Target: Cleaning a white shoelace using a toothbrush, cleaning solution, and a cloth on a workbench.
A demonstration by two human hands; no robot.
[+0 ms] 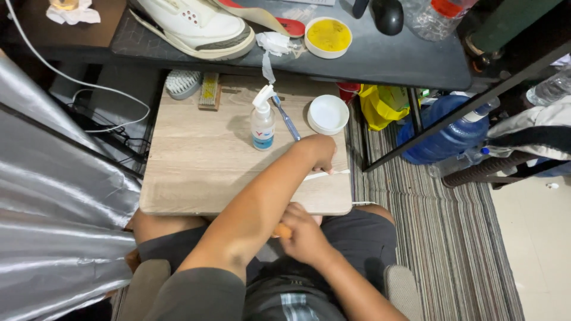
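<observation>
Head view, looking down at a seated person's lap and a small light wood-grain bench in front of the knees. Left hand reaches across the body to the bench's right side, fingers curled down and closed onto a thin white strip lying flat near the bench's front right edge; exact pinch is hidden under the knuckles. Right hand sits lower, just off the bench's front edge over the lap, closed around a small orange object, only a bit of it showing past the left forearm, so its kind cannot be told. The two hands are near each other, left above right in the picture, forearms crossing. The white strip runs from under the left hand out to the bench's right edge, above the right hand and apart from it.

Behind the left hand on the bench: a clear spray bottle with white nozzle and blue label, upright; a blue-handled toothbrush lying just beside it; a round white lid near the far right corner. At the far edge, a white bristle brush and a tan wooden brush. A dark upper shelf carries a white sneaker and a round tub of yellow paste. Striped rug on the floor to the right, blue water jug beyond.
</observation>
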